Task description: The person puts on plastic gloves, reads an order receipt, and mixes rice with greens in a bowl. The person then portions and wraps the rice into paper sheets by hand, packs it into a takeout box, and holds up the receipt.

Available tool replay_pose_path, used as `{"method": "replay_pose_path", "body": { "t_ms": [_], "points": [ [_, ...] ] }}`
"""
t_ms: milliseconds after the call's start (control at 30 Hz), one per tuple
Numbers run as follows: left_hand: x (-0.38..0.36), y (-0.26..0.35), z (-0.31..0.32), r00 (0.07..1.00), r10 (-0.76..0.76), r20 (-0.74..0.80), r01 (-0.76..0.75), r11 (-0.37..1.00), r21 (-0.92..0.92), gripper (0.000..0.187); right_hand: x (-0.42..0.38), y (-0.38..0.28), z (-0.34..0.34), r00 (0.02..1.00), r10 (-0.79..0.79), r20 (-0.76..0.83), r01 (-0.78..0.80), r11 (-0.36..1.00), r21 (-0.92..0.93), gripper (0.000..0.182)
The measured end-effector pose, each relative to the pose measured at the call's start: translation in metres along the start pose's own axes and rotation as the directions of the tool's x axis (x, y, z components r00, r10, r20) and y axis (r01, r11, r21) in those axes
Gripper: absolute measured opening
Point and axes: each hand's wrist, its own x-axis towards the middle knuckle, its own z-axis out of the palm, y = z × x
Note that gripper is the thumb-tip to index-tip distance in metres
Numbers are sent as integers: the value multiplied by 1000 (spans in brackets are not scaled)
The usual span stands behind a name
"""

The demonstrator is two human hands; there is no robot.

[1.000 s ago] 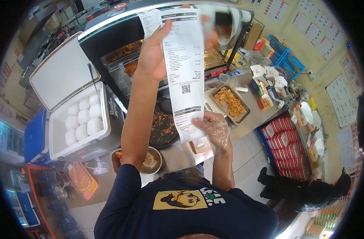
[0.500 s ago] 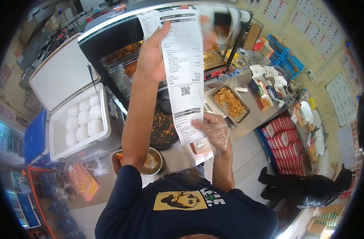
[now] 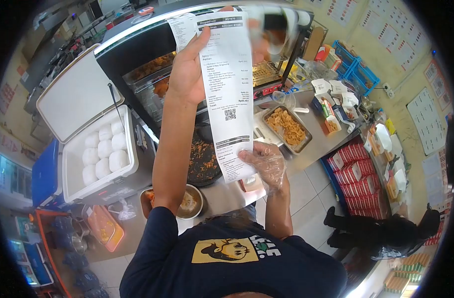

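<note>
A long printed receipt (image 3: 230, 99) hangs nearly upright in front of a glass display case. My left hand (image 3: 190, 69) is bare and pinches the receipt near its top, thumb on the printed side. Lower down, my right hand (image 3: 262, 164), in a clear plastic glove, grips the receipt's right edge between thumb and fingers. Another paper slip (image 3: 183, 31) shows behind the receipt at the upper left. Behind the paper is a dark round pan (image 3: 203, 161) with brown crumbs. To the right of it stands a metal tray of fried pieces (image 3: 288, 130).
An open cooler (image 3: 132, 171) with wrapped white bundles stands at left. A metal bowl (image 3: 199, 202) sits at the counter's near edge. Red boxes (image 3: 355, 174) are stacked at right, near a person in dark clothes (image 3: 386, 233). A blue basket (image 3: 358, 74) stands farther back.
The receipt has shifted very slightly left and its lower end hangs a little differently. Both hands keep their hold on it.
</note>
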Motion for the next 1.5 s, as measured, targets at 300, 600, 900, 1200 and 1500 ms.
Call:
{"method": "replay_pose_path", "body": {
  "t_ms": [300,600,900,1200,1500],
  "points": [
    [2,0,15,999,-46,-14,45,999,-24,59,-2,5,-3,1000,-4,6,3,999,39,23],
    [3,-1,12,997,-42,-71,43,999,14,62,-4,7,-5,1000,-24,-1,24,1000,10,22],
    [5,-7,5,995,-66,79,74,991,-111,60,-9,6,-6,999,-42,0,42,999,16,24],
    [2,0,23,979,-201,-38,184,948,-259,65,-12,5,-6,998,-56,-8,56,998,11,24],
    [7,-4,31,993,-119,-12,115,974,-196,64,-17,0,-8,997,-76,9,76,997,12,24]
  ]
}}
